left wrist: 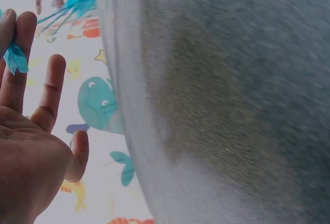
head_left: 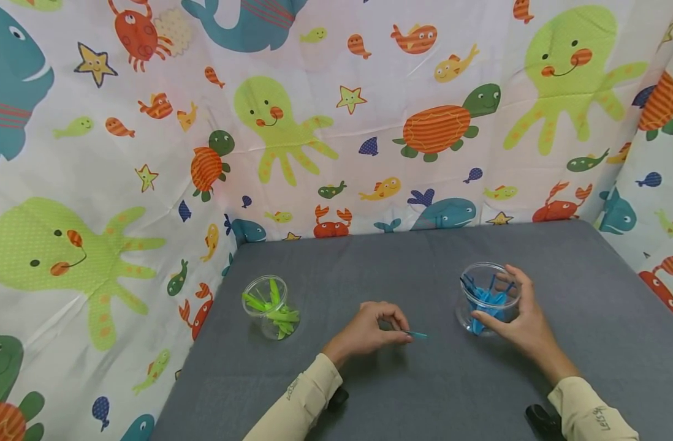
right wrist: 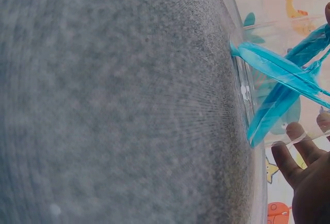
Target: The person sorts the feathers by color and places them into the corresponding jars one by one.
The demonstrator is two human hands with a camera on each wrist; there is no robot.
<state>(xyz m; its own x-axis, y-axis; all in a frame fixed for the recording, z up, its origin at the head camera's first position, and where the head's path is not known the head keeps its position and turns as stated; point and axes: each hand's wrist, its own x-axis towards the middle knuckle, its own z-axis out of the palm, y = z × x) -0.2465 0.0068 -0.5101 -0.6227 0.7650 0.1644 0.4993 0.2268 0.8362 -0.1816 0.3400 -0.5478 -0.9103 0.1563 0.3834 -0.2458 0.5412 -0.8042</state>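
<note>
My left hand [head_left: 366, 331] pinches a small blue feather [head_left: 418, 335] between thumb and fingertips, above the middle of the grey table. In the left wrist view the other fingers of that hand are spread, and the feather [left wrist: 16, 60] shows as a frayed blue tuft. At the right, my right hand [head_left: 529, 327] grips a clear plastic jar [head_left: 461, 311], thumb at the front and fingers round the far side. Several blue feathers [head_left: 488, 299] stand and lean inside it. The right wrist view shows crossed blue feathers [right wrist: 278, 72] through the jar wall.
On the left of the grey table [head_left: 403, 263] stands a second clear jar [head_left: 270, 331] with several green feathers [head_left: 282, 315]. A curtain [head_left: 369, 202] printed with sea animals hangs behind the table and along its sides. Dark objects [head_left: 542, 422] sit beneath both wrists.
</note>
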